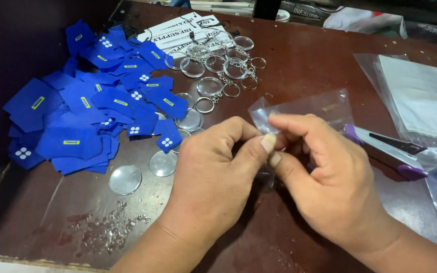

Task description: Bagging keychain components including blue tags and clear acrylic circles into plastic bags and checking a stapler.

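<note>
Both my hands meet over the brown surface (299, 65), my left hand (213, 177) and right hand (324, 177) pinching a small clear plastic bag (304, 108) between their fingers (268, 142). Blue paper pieces (92, 111) lie heaped to my left, clear round keychains (218, 65) beyond, purple scissors (385, 146) just beside my right hand.

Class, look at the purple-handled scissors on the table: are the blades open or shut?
Shut. The scissors lie flat right of the right hand, their dark blades together as one point.
</note>
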